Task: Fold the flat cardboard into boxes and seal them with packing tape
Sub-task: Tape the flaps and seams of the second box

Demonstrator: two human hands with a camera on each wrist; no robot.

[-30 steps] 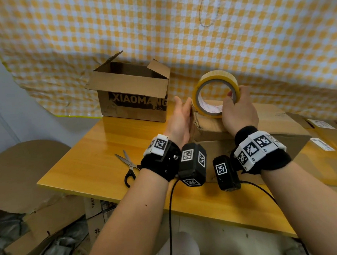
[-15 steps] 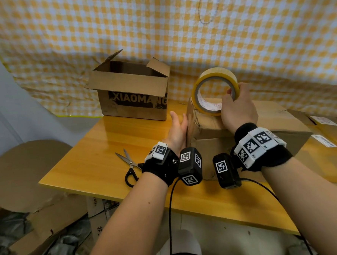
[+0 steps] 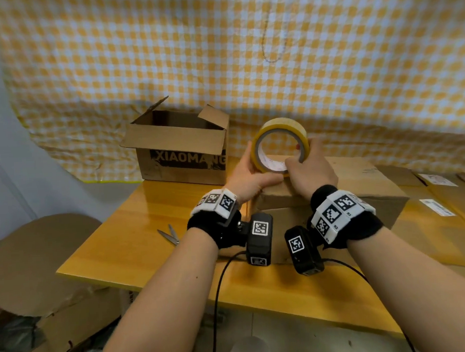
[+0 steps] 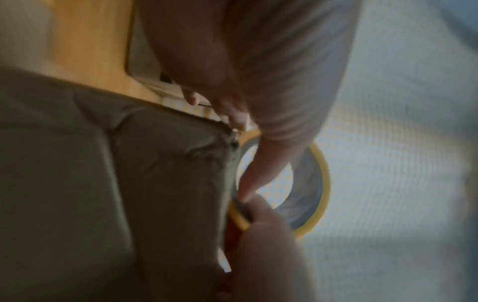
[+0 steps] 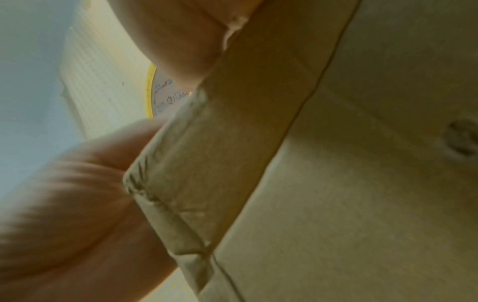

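A yellow tape roll stands on edge on the left end of a closed brown cardboard box on the wooden table. My left hand holds the roll's left side, with its thumb running along the bottom rim. My right hand grips the roll's right and lower rim. The blurred left wrist view shows the tape roll beside the box, with a thumb reaching into its core. In the right wrist view the box fills the frame and a sliver of the tape roll shows.
An open box printed XIAOMANG stands at the table's back left. Scissors lie left of my left wrist. Flat cardboard with labels lies at the right. A checkered cloth hangs behind, and cardboard scraps lie on the floor at the left.
My left hand has risen from the box's left side to the tape roll and taken hold of it. My right hand has kept hold of the roll on the box.
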